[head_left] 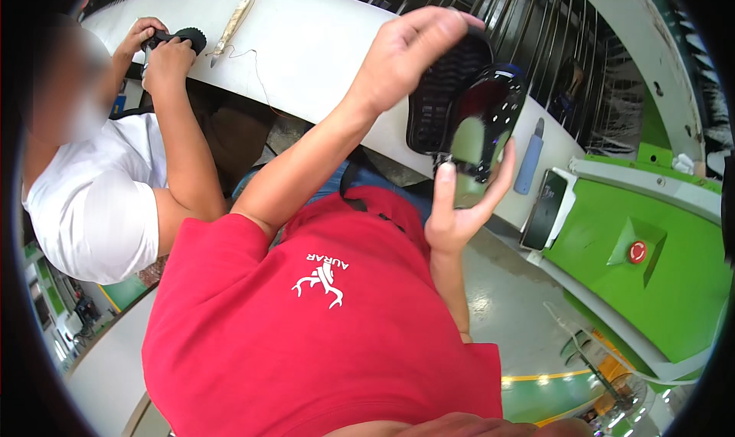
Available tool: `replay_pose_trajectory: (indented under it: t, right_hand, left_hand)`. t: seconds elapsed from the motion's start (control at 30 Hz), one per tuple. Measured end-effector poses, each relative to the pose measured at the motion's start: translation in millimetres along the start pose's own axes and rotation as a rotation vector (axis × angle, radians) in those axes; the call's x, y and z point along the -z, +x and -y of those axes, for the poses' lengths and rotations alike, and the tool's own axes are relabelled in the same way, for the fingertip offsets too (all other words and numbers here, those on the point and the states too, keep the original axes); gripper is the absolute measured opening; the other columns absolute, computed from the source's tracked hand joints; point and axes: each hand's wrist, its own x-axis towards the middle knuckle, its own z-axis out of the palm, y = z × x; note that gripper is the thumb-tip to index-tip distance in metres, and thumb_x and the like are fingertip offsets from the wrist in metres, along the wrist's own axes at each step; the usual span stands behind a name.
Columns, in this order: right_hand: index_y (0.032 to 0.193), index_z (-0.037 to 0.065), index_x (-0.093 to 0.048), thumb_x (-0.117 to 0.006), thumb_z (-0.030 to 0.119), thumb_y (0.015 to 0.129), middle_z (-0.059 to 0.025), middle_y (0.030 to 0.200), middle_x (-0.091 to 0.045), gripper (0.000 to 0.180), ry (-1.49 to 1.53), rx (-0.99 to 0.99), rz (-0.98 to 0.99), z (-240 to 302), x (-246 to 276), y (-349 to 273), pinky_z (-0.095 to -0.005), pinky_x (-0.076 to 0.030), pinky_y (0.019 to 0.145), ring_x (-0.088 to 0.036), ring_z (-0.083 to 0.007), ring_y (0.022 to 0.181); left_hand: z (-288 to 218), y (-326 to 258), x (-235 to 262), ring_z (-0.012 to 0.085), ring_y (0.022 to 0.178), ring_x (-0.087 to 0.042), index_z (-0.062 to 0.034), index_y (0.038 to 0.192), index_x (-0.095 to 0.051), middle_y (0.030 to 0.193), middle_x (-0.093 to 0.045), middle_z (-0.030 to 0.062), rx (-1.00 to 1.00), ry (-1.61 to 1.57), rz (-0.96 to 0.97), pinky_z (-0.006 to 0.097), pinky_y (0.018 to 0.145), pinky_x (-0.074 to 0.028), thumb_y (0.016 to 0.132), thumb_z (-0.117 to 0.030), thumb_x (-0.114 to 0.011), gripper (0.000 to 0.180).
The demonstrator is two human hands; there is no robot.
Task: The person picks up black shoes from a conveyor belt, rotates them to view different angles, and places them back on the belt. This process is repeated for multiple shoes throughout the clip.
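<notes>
Two black, shoe-sole-shaped pieces are held up side by side over the white table edge. The left piece [436, 100] has a ribbed, matte face. The right piece [490, 112] is glossy, with pale green and dark red reflections. My left hand [409, 54] is closed over the top of the ribbed piece, its fingertips partly blurred. From below, my right hand [463, 207] grips the lower end of the glossy piece between thumb and fingers. Where the two pieces meet at the bottom is hard to make out.
A blue-handled tool [530, 158] and a dark phone [544, 207] lie right of my hands, near a green machine [605, 238] with a red button [637, 252]. Metal rods [528, 31] run behind the table [306, 39]. At left, a co-worker [99, 184] holds a black piece near a thread-wound tool [232, 27].
</notes>
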Motion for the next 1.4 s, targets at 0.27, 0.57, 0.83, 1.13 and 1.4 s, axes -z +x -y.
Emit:
replay_pose_trajectory:
  t: [0.27,0.57,0.83,1.13,1.4]
  right_hand:
    - [0.172,-0.007,-0.02,-0.072,0.01,0.098,-0.0253,0.165,-0.042,0.092,0.069,0.045,0.13,-2,2,-17,-0.0427,-0.042,0.122,-0.051,-0.0304,0.146]
    - [0.171,-0.01,-0.019,-0.072,0.008,0.099,-0.0281,0.165,-0.04,0.091,0.06,0.083,0.138,-5,2,-19,-0.0424,-0.045,0.121,-0.051,-0.0329,0.148]
    - [0.17,-0.012,-0.019,-0.073,0.007,0.099,-0.0276,0.161,-0.043,0.091,0.08,0.09,0.156,-6,3,-19,-0.041,-0.049,0.117,-0.055,-0.0317,0.143]
    - [0.17,-0.011,-0.019,-0.074,0.007,0.099,-0.0274,0.16,-0.044,0.091,0.062,0.113,0.147,-8,3,-21,-0.0397,-0.052,0.114,-0.057,-0.03,0.139]
    - [0.169,-0.011,-0.02,-0.074,0.007,0.099,-0.0276,0.16,-0.044,0.091,0.074,0.114,0.145,-9,2,-21,-0.0388,-0.053,0.112,-0.059,-0.0299,0.138]
  left_hand:
    - [-22,-28,-15,0.0231,0.112,-0.079,0.0027,0.146,-0.064,0.122,-0.081,0.0188,-0.103,0.141,0.049,0.037,0.104,-0.063,0.088,-0.009,-0.094,0.066]
    - [-22,-30,-16,0.024,0.112,-0.08,0.0048,0.142,-0.067,0.121,-0.081,0.0196,-0.138,0.179,0.048,0.037,0.103,-0.065,0.088,-0.005,-0.093,0.061]
    - [-23,-32,-18,0.0249,0.112,-0.079,0.0052,0.14,-0.068,0.12,-0.081,0.0199,-0.135,0.187,0.043,0.038,0.102,-0.065,0.09,-0.007,-0.093,0.057]
    - [-21,-33,-19,0.0248,0.111,-0.08,0.005,0.138,-0.068,0.12,-0.081,0.02,-0.17,0.174,0.045,0.038,0.1,-0.066,0.09,-0.005,-0.092,0.055]
    - [-22,-33,-19,0.0247,0.11,-0.08,0.005,0.136,-0.07,0.118,-0.081,0.0195,-0.183,0.198,0.042,0.038,0.099,-0.066,0.089,-0.005,-0.093,0.053]
